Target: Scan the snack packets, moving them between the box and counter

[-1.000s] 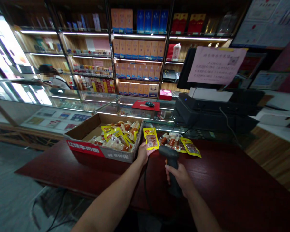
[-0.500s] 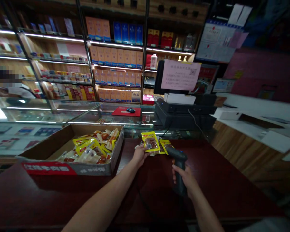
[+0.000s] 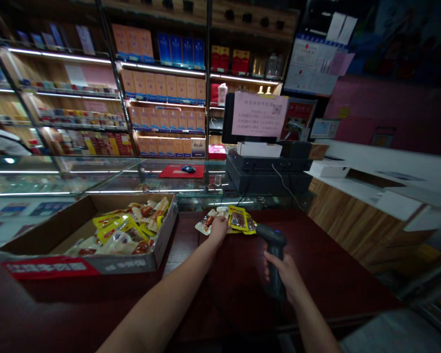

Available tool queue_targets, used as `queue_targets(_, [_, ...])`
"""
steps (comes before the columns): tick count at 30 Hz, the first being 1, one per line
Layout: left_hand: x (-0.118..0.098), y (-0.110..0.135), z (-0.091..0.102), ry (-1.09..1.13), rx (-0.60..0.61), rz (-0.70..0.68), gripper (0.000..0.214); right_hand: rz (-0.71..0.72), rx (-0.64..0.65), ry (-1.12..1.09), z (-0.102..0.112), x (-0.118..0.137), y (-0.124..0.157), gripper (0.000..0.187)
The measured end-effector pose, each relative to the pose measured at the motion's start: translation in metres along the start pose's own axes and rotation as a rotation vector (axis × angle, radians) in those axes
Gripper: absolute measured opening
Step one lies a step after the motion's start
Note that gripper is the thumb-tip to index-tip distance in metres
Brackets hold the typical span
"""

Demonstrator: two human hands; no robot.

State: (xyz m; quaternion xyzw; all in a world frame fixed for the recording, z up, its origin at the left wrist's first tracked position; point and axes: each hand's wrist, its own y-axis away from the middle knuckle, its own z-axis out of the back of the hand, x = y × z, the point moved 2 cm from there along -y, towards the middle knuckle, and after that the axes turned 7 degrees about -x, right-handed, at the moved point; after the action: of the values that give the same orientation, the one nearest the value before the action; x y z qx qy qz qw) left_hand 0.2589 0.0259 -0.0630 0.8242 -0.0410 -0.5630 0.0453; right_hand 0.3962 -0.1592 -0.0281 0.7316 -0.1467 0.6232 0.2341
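Handheld barcode scanner [image 3: 273, 241]: gripped in the right hand [image 3: 285, 270], whose fingers and thumb are clamped around the handle. Scanner head sits just above the right hand, with its nose directed leftward to the packets.

Left hand [image 3: 219, 229]: positioned to the left of the right hand and farther forward, over the bench [image 3: 238, 279]. Its fingertips are at a yellow snack packet [image 3: 237, 219]; whether they are closed on it cannot be told.

Yellow snack packet: just right of the left hand, overlapping another yellow packet [image 3: 251, 225] on the bench.

Clear sausage packet [image 3: 204, 226]: just left of the left hand, partly hidden by it.

Cardboard box [image 3: 128, 264]: left of the left hand, well apart, open at the top, holding yellow and clear packets [image 3: 119, 230].

Computer mouse [image 3: 188, 169]: beyond the left hand, on a red mat [image 3: 169, 171].

Monitor [image 3: 228, 120]: beyond both hands, with pink paper [image 3: 259, 115] on its back.
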Motion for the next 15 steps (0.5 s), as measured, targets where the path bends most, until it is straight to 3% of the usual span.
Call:
queue_targets(7, [-0.034,0.013,0.049,-0.205,-0.008,-0.207,0.006,-0.021,0.142,0.023,-0.031,-0.011,-0.002,0.039])
queue_targets(12, [-0.09,0.025,0.116,-0.378,-0.108,-0.371,0.01,-0.018,0.257,0.046,-0.062,-0.015,0.004,0.039])
queue_targets(15, [-0.135,0.033,0.165,-0.66,-0.279,-0.545,0.017,-0.035,0.292,0.074,-0.081,-0.019,0.008,0.039])
